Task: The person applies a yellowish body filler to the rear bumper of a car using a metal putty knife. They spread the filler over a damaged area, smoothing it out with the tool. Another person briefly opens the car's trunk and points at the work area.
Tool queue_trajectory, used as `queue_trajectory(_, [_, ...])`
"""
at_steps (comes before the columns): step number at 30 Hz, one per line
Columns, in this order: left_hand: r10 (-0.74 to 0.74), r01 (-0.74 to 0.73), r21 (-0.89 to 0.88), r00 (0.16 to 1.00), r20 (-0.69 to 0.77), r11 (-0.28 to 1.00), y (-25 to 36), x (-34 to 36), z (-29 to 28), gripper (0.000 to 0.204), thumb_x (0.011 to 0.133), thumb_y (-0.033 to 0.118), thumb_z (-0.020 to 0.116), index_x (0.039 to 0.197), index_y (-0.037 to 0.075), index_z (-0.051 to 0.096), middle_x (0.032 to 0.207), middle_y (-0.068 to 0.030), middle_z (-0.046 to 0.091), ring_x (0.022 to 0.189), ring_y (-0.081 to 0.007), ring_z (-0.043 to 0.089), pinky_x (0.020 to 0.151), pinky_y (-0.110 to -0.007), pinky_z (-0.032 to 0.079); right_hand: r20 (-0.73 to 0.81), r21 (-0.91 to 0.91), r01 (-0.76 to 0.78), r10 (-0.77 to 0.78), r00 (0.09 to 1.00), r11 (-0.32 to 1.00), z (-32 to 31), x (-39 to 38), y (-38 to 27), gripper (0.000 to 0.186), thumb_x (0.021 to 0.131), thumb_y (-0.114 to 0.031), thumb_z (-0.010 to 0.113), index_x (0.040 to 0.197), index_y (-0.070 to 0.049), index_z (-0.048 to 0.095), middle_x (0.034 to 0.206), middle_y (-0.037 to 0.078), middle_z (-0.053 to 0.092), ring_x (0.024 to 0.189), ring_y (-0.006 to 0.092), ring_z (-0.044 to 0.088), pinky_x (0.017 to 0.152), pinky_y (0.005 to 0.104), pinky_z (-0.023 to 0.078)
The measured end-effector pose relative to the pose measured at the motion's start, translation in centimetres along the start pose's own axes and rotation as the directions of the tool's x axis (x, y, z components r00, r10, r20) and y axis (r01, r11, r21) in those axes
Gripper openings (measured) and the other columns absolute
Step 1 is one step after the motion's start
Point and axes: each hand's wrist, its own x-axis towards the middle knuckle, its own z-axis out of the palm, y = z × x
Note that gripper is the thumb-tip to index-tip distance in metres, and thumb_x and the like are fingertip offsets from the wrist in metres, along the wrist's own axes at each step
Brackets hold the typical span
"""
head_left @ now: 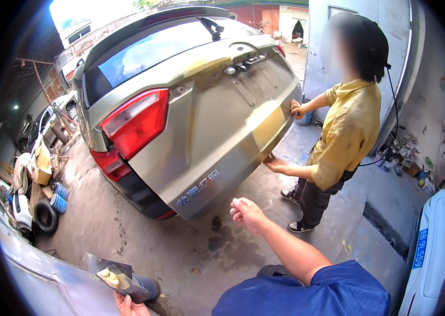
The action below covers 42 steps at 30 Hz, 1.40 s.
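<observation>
At the lower left, my left hand grips a dark, flat putty board. A blob of yellowish putty lies on it. My right hand is raised in front of the car with its fingers curled in; whatever they pinch, if anything, is too small to name. Ahead is the tailgate of a beige-grey car, tilted outward, with yellow filler patches on it. A red tail light sits at its left side. My right hand is near the tailgate's lower edge, apart from it.
A person in a yellow shirt stands at right, both hands on the tailgate's edge. A blue can stands behind the putty board. Tyres and clutter lie at left. A white car part with a blue plate stands at lower right.
</observation>
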Motion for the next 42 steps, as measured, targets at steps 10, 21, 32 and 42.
queue_trajectory(10, [-0.029, 0.029, 0.036, 1.000, -0.009, 0.999, -4.3, 0.0, 7.6, 0.055, 0.081, -0.002, 0.047, 0.136, -0.003, 0.041, 0.133, -0.0170, 0.051, 0.122, -0.0293, 0.051, 0.103, -0.043, 0.043, 0.102, -0.169, -0.212, 0.231, 0.968, 0.963, -3.2, 5.6, 3.1, 0.023, 0.094, -0.030, 0.058, 0.100, -0.008, 0.055, 0.088, 0.003, 0.060, 0.068, 0.0105, 0.056, 0.060, 0.0255, 0.048])
queue_trajectory(21, [-0.060, 0.062, 0.061, 0.998, -0.032, 0.996, -10.8, 2.6, 17.0, 0.056, 0.080, -0.004, 0.046, 0.135, -0.005, 0.040, 0.132, -0.0186, 0.051, 0.121, -0.0298, 0.052, 0.104, -0.043, 0.043, 0.072, -0.165, -0.389, 0.404, 0.912, 0.907, -14.6, 7.6, 5.2, 0.013, 0.091, -0.019, 0.059, 0.097, -0.008, 0.056, 0.086, 0.004, 0.060, 0.068, 0.0116, 0.056, 0.062, 0.0277, 0.048])
queue_trajectory(32, [-0.112, 0.117, 0.088, 0.992, -0.059, 0.989, -14.9, 4.3, 23.0, 0.059, 0.077, -0.004, 0.050, 0.134, -0.008, 0.040, 0.130, -0.0199, 0.052, 0.120, -0.0304, 0.052, 0.104, -0.043, 0.042, 0.007, -0.164, -0.455, 0.462, 0.887, 0.875, -21.0, 10.4, 4.3, 0.010, 0.091, -0.017, 0.057, 0.096, -0.009, 0.055, 0.082, 0.003, 0.059, 0.065, 0.0115, 0.056, 0.059, 0.0268, 0.048])
queue_trajectory(42, [-0.141, 0.138, 0.075, 0.990, 0.025, 0.988, -16.9, 6.5, 24.0, 0.055, 0.080, -0.005, 0.047, 0.135, -0.005, 0.041, 0.131, -0.0186, 0.052, 0.120, -0.0279, 0.053, 0.102, -0.042, 0.044, -0.024, -0.172, -0.465, 0.468, 0.883, 0.868, -21.9, 12.0, 3.6, 0.009, 0.091, -0.017, 0.057, 0.095, -0.009, 0.056, 0.080, 0.002, 0.059, 0.064, 0.0112, 0.056, 0.058, 0.0259, 0.048])
